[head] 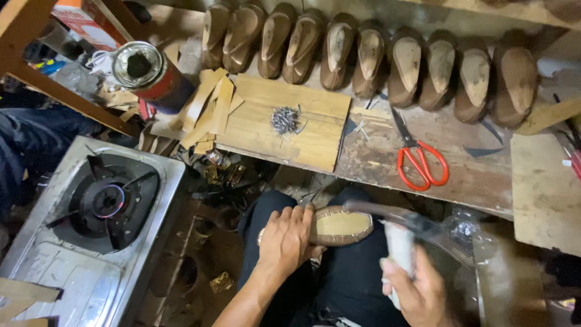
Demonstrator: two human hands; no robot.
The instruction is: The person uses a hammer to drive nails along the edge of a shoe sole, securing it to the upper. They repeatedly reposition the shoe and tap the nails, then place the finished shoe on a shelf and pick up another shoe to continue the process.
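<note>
A shoe on a last [342, 225] lies sole up on my lap, its tan insole edged with brown leather. My left hand [286, 239] grips its heel end and holds it steady. My right hand [414, 292] is closed around the pale wrapped handle of a hammer [393, 230], whose dark head is blurred just above the shoe's toe. A small heap of metal nails [285, 119] rests on a light wooden board [315, 142] on the bench ahead.
Several lasted shoes [369, 57] stand in a row along the back of the worn bench [460, 172]. Red-handled scissors [420, 160] lie to the right. A gas stove [109, 200] sits at left, with a red can [148, 72] and wood strips [209, 109] behind it.
</note>
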